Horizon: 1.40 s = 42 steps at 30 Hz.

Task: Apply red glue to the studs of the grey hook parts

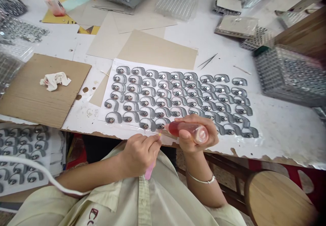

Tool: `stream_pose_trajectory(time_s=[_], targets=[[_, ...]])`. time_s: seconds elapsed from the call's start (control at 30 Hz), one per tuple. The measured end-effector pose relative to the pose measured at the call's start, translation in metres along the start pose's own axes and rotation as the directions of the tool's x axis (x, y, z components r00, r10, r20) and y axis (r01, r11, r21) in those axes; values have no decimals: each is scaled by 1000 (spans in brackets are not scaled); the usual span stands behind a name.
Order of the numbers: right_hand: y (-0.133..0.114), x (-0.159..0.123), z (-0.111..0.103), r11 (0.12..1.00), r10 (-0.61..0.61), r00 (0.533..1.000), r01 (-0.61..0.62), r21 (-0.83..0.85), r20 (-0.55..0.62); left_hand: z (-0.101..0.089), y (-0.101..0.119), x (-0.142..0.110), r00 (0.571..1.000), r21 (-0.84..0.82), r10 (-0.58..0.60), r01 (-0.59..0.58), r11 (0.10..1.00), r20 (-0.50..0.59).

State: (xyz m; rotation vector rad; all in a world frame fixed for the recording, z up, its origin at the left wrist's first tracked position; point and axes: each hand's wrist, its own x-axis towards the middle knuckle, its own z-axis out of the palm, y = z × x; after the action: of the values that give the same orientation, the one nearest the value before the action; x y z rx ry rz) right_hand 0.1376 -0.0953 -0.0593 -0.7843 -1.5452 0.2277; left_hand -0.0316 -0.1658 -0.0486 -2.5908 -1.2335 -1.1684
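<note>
My right hand (211, 134) is closed round a clear squeeze bottle (178, 129) of red liquid, tilted so its nozzle points left. My left hand (139, 154) pinches a slim tool with a pink handle (149, 172); its yellowish tip sits close to the nozzle, and whether they touch I cannot tell. Both hands are at the front edge of a white sheet (112, 70) covered with rows of grey hook-shaped parts (163, 94), each bearing a shiny round piece. The nozzle is over or beside a front-row part (161, 123); some parts behind my right hand are hidden.
On the left, a crumpled stained tissue (54, 81) lies on brown cardboard (38, 107). Tweezers (208, 61) and a cotton swab (241, 70) lie behind the sheet. Stacked clear trays (287, 80) stand at right, a capped bottle (53, 1) at back left. A wooden stool (280, 198) is below.
</note>
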Motion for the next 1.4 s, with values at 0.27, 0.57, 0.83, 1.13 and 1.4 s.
stream_pose_trajectory(time_s=[0.27,0.57,0.83,1.13,1.4], targets=[[3,0,0,999,-21,1000,20,-30,-24,-1,1,1,1000,6,-19,19,1000,5],[1,2,-1,999,-39,999,37,-40,-30,-1,1,1,1000,14,-24,24,1000,14],[2,3,-1,996,-70,997,69,-47,-13,-2,2,3,1000,14,-24,24,1000,14],[4,-7,-6,998,-49,983,39,-57,-178,-3,2,5,999,-12,-34,34,999,6],[1,-7,-6,997,0,994,-8,-79,-105,-3,0,3,999,-9,-36,36,999,11]])
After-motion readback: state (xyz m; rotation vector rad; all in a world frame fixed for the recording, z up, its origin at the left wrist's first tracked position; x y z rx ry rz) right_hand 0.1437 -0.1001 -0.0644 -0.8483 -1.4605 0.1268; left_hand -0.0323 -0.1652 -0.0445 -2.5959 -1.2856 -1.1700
